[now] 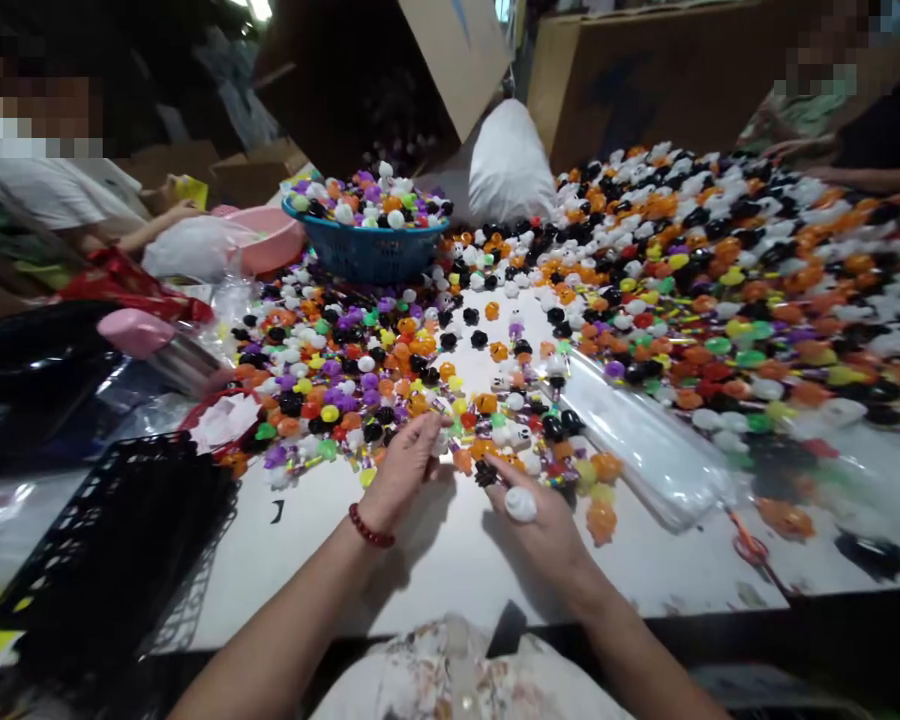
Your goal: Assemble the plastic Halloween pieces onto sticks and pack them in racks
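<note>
My left hand (409, 460), with a red bead bracelet (371, 528) at the wrist, is closed in a pinch at the near edge of the pile. Something small and pale may be between its fingertips; I cannot make it out. Just to the right, my right hand (544, 525) is curled around a white rounded plastic piece (521, 504). A black plastic piece (485, 473) lies at its fingertips; whether it is gripped I cannot tell. Small colourful plastic figures (420, 345) in orange, purple, white, black and green spread over the white table (292, 570) beyond both hands.
A blue basket (367, 250) heaped with figures stands behind. Clear plastic bags (645, 450) and red scissors (750, 545) lie at right. Black crates (112, 540), a red bowl (225, 425) and a pink-lidded bottle (157, 345) are at left. Other people work at both sides.
</note>
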A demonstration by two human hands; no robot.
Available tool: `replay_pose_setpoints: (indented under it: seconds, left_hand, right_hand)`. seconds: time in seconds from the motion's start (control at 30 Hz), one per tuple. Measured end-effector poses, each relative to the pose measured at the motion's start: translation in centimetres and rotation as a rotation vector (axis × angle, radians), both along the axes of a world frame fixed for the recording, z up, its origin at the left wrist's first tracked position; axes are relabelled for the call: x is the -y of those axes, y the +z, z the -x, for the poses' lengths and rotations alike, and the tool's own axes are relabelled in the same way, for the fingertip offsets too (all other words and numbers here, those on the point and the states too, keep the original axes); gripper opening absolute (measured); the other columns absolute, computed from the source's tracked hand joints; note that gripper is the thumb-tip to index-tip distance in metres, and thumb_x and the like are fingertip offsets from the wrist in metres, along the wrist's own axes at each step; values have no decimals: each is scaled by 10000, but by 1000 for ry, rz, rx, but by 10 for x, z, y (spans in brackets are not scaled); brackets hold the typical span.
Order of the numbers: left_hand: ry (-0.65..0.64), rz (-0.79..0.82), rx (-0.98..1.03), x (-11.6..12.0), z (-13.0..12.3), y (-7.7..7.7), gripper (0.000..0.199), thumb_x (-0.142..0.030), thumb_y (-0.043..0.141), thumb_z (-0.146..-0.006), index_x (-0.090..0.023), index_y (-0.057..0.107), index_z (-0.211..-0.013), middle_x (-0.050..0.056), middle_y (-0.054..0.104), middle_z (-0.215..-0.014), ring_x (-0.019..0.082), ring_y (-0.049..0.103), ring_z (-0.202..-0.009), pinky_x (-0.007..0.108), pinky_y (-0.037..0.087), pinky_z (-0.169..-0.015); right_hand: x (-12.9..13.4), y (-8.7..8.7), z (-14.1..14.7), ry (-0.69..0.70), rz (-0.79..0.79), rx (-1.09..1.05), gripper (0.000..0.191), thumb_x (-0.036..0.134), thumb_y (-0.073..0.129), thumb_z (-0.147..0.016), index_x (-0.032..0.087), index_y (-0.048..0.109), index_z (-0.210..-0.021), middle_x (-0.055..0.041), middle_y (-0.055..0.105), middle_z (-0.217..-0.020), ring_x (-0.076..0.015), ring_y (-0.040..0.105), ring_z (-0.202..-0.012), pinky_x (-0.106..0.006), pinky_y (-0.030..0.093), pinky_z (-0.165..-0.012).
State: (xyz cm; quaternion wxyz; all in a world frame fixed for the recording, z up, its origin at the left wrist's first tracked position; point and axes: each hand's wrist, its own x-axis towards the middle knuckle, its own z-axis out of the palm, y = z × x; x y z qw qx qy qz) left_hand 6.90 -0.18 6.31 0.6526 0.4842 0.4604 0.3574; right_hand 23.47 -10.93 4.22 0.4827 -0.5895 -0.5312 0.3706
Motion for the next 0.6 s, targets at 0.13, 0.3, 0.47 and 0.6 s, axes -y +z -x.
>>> replay_pose_setpoints:
  seconds: [0.13,0.3,0.47,0.6]
  left_hand:
    - [25,-8,-106,31,5,-1,696,-779,302,-876,-177,646,-934,-54,421,-476,90,364,-410,205,250,-406]
    - [49,-213,-295,44,5,-9,704,-747,221,-912,-185,644,-899,-27,486,-521,137,471,-498,261,365,-505]
    - [41,-395,-427,54,3,-18,643,-651,211,-968,-191,633,-814,15,602,-700,161,546,-673,284,417,-642]
    - [15,-430,-454,57,-1,-18,610,-589,216,-992,-186,620,-776,20,615,-712,165,562,-696,286,418,-675]
  right_hand:
    - [0,5,4,75,-163,184,386,325,583,-928,238,659,-1295,-93,725,-1190,-242,697,-1048,-372,562,-920]
    - [7,10,8,115,-194,265,374,290,564,-947,238,646,-1309,-91,710,-1224,-241,693,-1059,-370,560,-922]
    - [13,12,2,175,-212,321,351,254,565,-937,224,668,-1271,-89,740,-1125,-228,705,-985,-353,564,-870]
    - [16,15,-3,205,-149,281,291,271,587,-920,208,721,-1172,-84,757,-1027,-212,708,-897,-321,550,-799]
